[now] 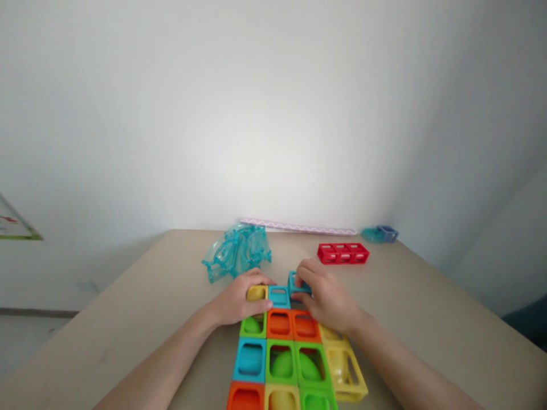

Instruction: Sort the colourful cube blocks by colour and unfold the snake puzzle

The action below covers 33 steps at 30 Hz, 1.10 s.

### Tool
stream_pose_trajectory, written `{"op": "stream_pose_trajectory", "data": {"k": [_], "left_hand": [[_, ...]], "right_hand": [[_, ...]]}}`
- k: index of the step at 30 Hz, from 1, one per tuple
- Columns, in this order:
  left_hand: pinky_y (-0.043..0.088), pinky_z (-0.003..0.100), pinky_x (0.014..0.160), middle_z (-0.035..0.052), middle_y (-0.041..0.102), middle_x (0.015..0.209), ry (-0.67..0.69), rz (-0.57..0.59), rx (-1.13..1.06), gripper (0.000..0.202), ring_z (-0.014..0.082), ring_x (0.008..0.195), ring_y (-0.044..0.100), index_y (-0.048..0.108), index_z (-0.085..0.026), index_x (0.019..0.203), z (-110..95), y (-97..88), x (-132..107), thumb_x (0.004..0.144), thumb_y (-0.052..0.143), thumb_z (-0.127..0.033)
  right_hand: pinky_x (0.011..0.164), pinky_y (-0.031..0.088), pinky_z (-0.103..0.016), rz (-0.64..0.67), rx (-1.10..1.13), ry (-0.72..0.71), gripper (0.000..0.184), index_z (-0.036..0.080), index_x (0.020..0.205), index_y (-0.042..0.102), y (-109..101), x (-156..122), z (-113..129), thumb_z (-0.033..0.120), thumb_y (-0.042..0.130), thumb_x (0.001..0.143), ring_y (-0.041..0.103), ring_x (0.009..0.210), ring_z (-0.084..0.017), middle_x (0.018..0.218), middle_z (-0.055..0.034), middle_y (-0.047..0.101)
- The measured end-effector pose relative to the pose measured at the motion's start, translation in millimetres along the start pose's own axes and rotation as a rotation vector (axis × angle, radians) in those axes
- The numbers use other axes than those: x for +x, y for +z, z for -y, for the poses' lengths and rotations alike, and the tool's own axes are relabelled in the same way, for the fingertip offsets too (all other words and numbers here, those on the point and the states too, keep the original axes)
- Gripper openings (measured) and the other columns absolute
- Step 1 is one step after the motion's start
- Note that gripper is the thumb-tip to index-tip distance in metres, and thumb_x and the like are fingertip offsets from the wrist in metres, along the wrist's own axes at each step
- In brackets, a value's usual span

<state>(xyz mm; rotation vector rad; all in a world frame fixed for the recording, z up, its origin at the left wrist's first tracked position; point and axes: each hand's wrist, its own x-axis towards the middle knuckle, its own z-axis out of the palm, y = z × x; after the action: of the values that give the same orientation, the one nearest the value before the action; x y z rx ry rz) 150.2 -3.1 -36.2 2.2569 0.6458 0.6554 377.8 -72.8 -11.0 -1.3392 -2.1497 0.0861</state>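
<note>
A flat assembly of hollow cube blocks (280, 344) in orange, green, blue and yellow lies before me, running off the bottom of the view. My left hand (243, 296) is closed around a yellow cube (257, 293) at its far left corner. A blue cube (279, 296) sits beside that one in the far row. My right hand (327, 296) pinches another blue cube (293, 281) at the far right corner, slightly tilted; whether it touches its neighbour I cannot tell. Yellow blocks (344, 370) stick out along the right side, partly under my right wrist.
Clear teal curved track pieces (237, 250) are heaped at the back left. A red three-cell block (343, 254) lies at the back right. Behind it are a blue cube (388, 233) and a teal piece (371, 234). A patterned pink strip (299, 226) runs along the wall.
</note>
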Motion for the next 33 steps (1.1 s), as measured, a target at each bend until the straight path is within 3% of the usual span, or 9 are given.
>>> {"op": "stream_pose_trajectory", "data": {"k": [3,6,10,14,17,20,25,30,33], "left_hand": [[0.047,0.033,0.086,0.0087,0.058,0.114,0.012,-0.104,-0.046,0.064,0.0204,0.094,0.057,0.051,-0.020,0.131,-1,3.5,-2,0.073,0.071,-0.040],[0.047,0.034,0.089,0.0093,0.058,0.123,0.018,-0.207,-0.052,0.077,0.0212,0.098,0.058,0.041,-0.021,0.139,0,7.9,-3,0.071,0.074,-0.038],[0.048,0.035,0.089,0.0074,0.064,0.108,0.012,-0.334,-0.002,0.044,0.0226,0.097,0.060,0.058,-0.018,0.114,5,11.6,-2,0.075,0.069,-0.034],[0.052,0.031,0.080,0.0054,0.065,0.097,-0.036,-0.504,-0.255,0.031,0.0197,0.088,0.064,0.053,-0.018,0.104,7,13.5,1,0.080,0.064,-0.034],[0.054,0.030,0.068,0.0039,0.065,0.093,-0.067,-0.472,-0.473,0.032,0.0169,0.071,0.067,0.047,-0.018,0.104,5,16.0,2,0.082,0.062,-0.036],[0.054,0.028,0.060,0.0032,0.064,0.091,-0.072,-0.378,-0.558,0.033,0.0150,0.061,0.066,0.047,-0.018,0.105,3,18.8,1,0.082,0.063,-0.036],[0.054,0.026,0.056,0.0039,0.065,0.092,-0.088,-0.402,-0.495,0.033,0.0133,0.059,0.065,0.049,-0.018,0.103,4,19.8,2,0.081,0.063,-0.039],[0.053,0.026,0.053,0.0037,0.065,0.094,-0.104,-0.408,-0.527,0.034,0.0119,0.053,0.063,0.049,-0.018,0.099,5,19.4,4,0.081,0.063,-0.043],[0.054,0.027,0.056,0.0011,0.065,0.087,-0.097,-0.507,-0.557,0.032,0.0126,0.056,0.064,0.049,-0.018,0.095,7,17.0,6,0.080,0.063,-0.042]], "right_hand": [[0.070,0.042,-0.031,-0.212,0.055,-0.005,0.010,0.021,0.082,0.051,4,1,5,0.020,0.061,0.085,0.051,0.080,-0.019,0.086,-0.0050,0.054],[0.072,0.045,-0.030,-0.187,0.155,-0.083,0.006,0.022,0.087,0.053,9,2,14,0.024,0.058,0.089,0.054,0.081,-0.018,0.090,-0.0051,0.054],[0.077,0.047,-0.031,-0.115,0.218,-0.049,0.024,0.021,0.109,0.049,14,0,21,0.021,0.057,0.086,0.056,0.089,-0.018,0.106,-0.0078,0.054],[0.080,0.046,-0.036,0.006,0.114,0.092,0.034,0.018,0.111,0.052,15,-1,20,0.034,0.061,0.083,0.057,0.090,-0.022,0.106,-0.0107,0.056],[0.078,0.045,-0.035,0.219,0.070,0.109,0.026,0.018,0.095,0.060,16,0,18,0.041,0.060,0.083,0.058,0.085,-0.022,0.091,-0.0079,0.060],[0.076,0.044,-0.033,0.238,0.103,0.150,0.026,0.018,0.095,0.059,16,1,18,0.040,0.062,0.082,0.058,0.084,-0.021,0.090,-0.0067,0.060],[0.069,0.042,-0.030,0.120,0.179,0.200,0.034,0.020,0.095,0.049,17,1,19,0.032,0.072,0.073,0.054,0.081,-0.020,0.092,-0.0044,0.057],[0.074,0.042,-0.031,0.015,0.222,0.104,0.024,0.022,0.087,0.043,19,2,17,0.016,0.064,0.077,0.052,0.082,-0.018,0.095,-0.0032,0.054],[0.079,0.043,-0.033,-0.099,0.253,0.100,0.021,0.023,0.088,0.041,18,1,15,0.018,0.060,0.082,0.053,0.089,-0.020,0.100,-0.0049,0.055]]}}
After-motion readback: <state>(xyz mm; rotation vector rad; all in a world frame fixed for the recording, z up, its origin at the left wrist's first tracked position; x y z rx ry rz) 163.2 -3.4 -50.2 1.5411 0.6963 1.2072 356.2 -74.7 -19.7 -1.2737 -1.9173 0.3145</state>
